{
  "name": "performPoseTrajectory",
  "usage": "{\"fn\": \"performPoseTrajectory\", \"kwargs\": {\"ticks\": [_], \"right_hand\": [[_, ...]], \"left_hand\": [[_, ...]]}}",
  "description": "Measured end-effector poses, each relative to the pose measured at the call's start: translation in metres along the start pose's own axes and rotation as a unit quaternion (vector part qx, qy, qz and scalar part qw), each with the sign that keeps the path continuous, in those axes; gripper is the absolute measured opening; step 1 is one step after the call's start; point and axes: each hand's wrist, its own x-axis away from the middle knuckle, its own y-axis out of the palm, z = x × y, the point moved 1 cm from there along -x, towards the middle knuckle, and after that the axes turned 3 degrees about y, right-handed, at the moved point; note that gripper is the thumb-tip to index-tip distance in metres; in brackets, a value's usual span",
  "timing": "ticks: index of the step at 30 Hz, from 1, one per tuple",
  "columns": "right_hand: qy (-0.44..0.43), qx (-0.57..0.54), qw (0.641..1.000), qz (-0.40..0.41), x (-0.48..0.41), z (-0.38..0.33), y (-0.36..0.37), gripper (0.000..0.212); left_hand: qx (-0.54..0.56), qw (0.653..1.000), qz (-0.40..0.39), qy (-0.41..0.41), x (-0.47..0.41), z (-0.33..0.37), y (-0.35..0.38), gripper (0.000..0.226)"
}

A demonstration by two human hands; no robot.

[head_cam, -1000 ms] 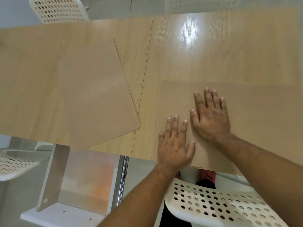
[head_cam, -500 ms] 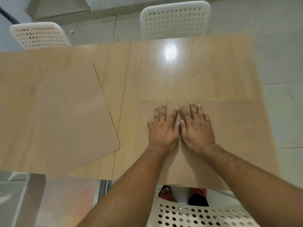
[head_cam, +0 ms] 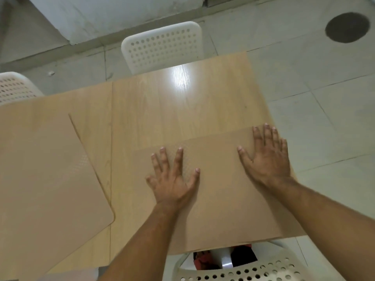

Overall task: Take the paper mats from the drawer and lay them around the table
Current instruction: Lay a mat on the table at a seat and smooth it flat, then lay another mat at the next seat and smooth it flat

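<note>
Left mat: a paper mat (head_cam: 46, 179) lay skewed on the left part of the table (head_cam: 162, 110), its near rounded corner close to the table's front edge; no hand touched it, and it looked already placed for that seat.
Table seam: a straight join ran front to back between the two mats, which lay apart.
Left hand: the left hand (head_cam: 172, 179) was flat, palm down, fingers spread, gripping nothing; it pressed the left part of the nearer mat, probably to flatten it and keep it from sliding.
Near mat: the second paper mat (head_cam: 219, 195) lay in front of the person, reaching the table's front edge and right corner.
Right hand: the right hand (head_cam: 267, 157) was also flat and spread, holding nothing, resting on the mat's far right area near the table's edge, likely smoothing the sheet outward.
Count of mats: two in view, both on the table; the drawer was not visible.
Count of chairs: three white perforated chairs, one at far left (head_cam: 14, 88), one across the table (head_cam: 162, 45), one nearest the person (head_cam: 243, 268).
Count of hands: two, set well apart.
</note>
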Motion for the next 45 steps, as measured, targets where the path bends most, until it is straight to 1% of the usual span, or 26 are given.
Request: {"fn": "performPoseTrajectory", "kwargs": {"ticks": [4,13,15,18,22,25,28,30,34,37,39,42,44,45], "right_hand": [[0.008,-0.018,1.000,0.002,0.001,0.002,-0.001,0.091],[-0.017,0.003,1.000,-0.002,0.004,-0.004,-0.002,0.093],[-0.043,0.003,0.999,0.006,0.015,-0.015,-0.005,0.092],[-0.095,-0.025,0.995,-0.017,0.044,-0.040,-0.008,0.091],[-0.183,-0.071,0.976,-0.094,0.087,-0.084,-0.007,0.084],[-0.239,-0.108,0.955,-0.140,0.116,-0.117,-0.010,0.076],[-0.281,-0.111,0.938,-0.172,0.142,-0.147,-0.010,0.072],[-0.301,-0.103,0.930,-0.183,0.160,-0.171,-0.008,0.070],[-0.321,-0.103,0.921,-0.193,0.201,-0.229,0.001,0.067],[-0.336,-0.088,0.918,-0.191,0.234,-0.277,0.014,0.064],[-0.338,-0.086,0.918,-0.190,0.257,-0.304,0.024,0.060],[-0.339,-0.079,0.918,-0.192,0.291,-0.341,0.042,0.053],[-0.335,-0.082,0.915,-0.208,0.309,-0.354,0.052,0.049],[-0.335,-0.082,0.913,-0.219,0.319,-0.363,0.059,0.048]], "left_hand": [[-0.022,1.000,0.014,0.002,0.000,0.000,0.001,0.083],[-0.007,1.000,0.024,-0.003,0.001,-0.001,0.000,0.084],[0.010,1.000,0.010,-0.001,0.001,-0.001,-0.003,0.083],[0.036,0.999,0.006,0.010,0.005,-0.001,-0.012,0.083],[0.058,0.998,0.024,0.004,0.035,-0.011,-0.024,0.083],[0.073,0.995,0.041,-0.045,0.074,-0.033,-0.032,0.077],[0.081,0.992,0.040,-0.091,0.113,-0.064,-0.038,0.072],[0.079,0.989,0.055,-0.110,0.137,-0.092,-0.040,0.069],[0.073,0.982,0.092,-0.148,0.169,-0.167,-0.049,0.067],[0.057,0.981,0.091,-0.159,0.183,-0.230,-0.055,0.065],[0.048,0.984,0.066,-0.159,0.191,-0.273,-0.058,0.067],[0.041,0.987,0.003,-0.156,0.201,-0.339,-0.067,0.080],[0.034,0.990,-0.052,-0.125,0.209,-0.371,-0.070,0.088],[0.024,0.991,-0.079,-0.106,0.215,-0.389,-0.069,0.088]]}}
